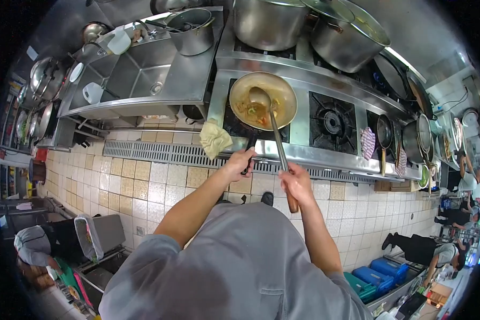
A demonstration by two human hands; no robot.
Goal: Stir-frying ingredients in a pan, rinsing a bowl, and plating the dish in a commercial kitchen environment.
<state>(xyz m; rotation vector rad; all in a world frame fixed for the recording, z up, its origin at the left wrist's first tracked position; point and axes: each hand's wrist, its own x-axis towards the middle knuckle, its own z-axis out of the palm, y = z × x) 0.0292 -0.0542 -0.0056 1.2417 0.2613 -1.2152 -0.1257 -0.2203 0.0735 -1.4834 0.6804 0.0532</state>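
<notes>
A frying pan (240, 86) sits over a front burner of the steel range, with brownish liquid and pieces of food (260, 114) in it. My left hand (238, 164) is closed around the pan's black handle. In my right hand (297, 183) is a long metal ladle (279, 144) with a wooden grip end. The ladle's bowl rests inside the pan, among the food. A crumpled pale yellow cloth (215, 139) hangs over the range's front edge, left of the pan handle.
Right of the pan is an uncovered burner (332, 123). Large stockpots (270, 26) stand behind, and a small skillet (384, 132) lies further right. A steel sink (144, 74) adjoins on the left. Several people are at the edges, one (420, 250) at the right by blue bins (374, 278).
</notes>
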